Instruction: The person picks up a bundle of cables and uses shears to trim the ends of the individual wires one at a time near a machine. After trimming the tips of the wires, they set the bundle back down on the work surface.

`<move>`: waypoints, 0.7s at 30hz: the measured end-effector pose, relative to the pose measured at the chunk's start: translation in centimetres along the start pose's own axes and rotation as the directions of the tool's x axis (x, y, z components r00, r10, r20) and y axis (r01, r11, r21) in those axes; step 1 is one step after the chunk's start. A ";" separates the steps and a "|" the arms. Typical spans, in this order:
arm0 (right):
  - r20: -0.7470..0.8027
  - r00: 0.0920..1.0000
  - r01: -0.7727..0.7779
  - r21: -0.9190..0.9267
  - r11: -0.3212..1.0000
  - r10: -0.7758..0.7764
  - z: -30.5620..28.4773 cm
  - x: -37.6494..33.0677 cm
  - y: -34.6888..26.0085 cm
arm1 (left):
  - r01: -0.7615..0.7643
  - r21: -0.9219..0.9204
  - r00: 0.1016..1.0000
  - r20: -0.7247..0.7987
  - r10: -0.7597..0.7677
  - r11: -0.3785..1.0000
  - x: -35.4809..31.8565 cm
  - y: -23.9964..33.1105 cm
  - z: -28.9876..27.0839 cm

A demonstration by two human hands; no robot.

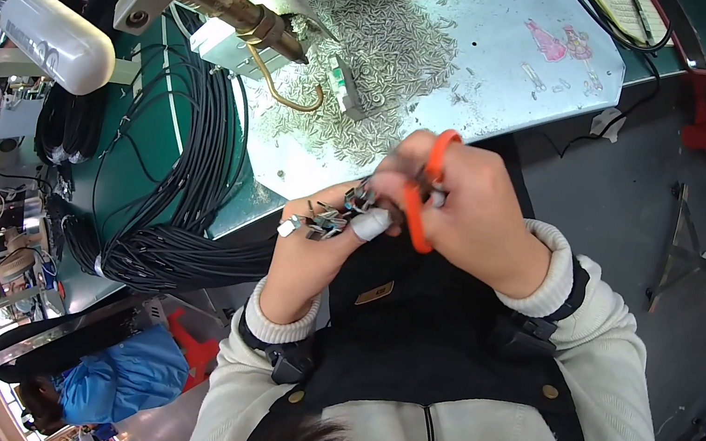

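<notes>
My left hand (311, 246) is closed round a bunch of cable ends (326, 222), whose short wires and small metal tips stick out above the fingers. A white cover (369, 223) wraps its thumb. Black cables (186, 257) run in from the left and pass behind my left wrist. My right hand (487, 211) grips a pair of orange-handled scissors (413, 217), with fingers through the loops. Its fingertips are blurred and sit right beside the cable ends; the blades are mostly hidden.
A heap of small metallic bits (374, 45) covers much of the pale work plate (510, 78). Above its left side stands a machine with a copper-coloured arm (247, 18). Coiled black cables (190, 126) lie on the green table. A person in blue (122, 378) is at lower left.
</notes>
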State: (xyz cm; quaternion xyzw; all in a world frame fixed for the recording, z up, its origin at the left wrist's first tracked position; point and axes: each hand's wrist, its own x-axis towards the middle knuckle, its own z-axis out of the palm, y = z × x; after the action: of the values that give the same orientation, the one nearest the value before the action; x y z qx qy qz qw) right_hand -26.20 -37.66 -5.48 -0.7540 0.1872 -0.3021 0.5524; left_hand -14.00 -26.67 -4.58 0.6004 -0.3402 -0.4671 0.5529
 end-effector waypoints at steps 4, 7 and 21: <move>-0.103 0.995 0.008 -0.086 0.996 -0.017 0.2 -0.2 0.8 | 0.000 -0.262 0.994 -0.103 -0.028 0.965 0.0 -0.2 -0.4; -0.020 0.982 -0.181 0.152 0.972 0.186 0.2 0.4 -0.1 | -0.099 -0.219 0.976 -0.213 0.052 0.971 -0.1 -0.6 -0.4; 0.219 0.781 0.557 -0.667 0.495 -0.584 -0.2 1.4 0.7 | 0.084 -0.539 0.990 -0.052 -0.133 0.838 -0.1 0.8 -1.2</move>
State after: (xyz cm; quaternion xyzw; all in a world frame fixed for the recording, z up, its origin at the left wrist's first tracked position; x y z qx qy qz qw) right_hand -25.26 -38.90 -5.72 -0.9174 0.0373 -0.3861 0.0886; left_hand -12.84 -26.33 -3.82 0.4602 -0.1375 -0.5474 0.6853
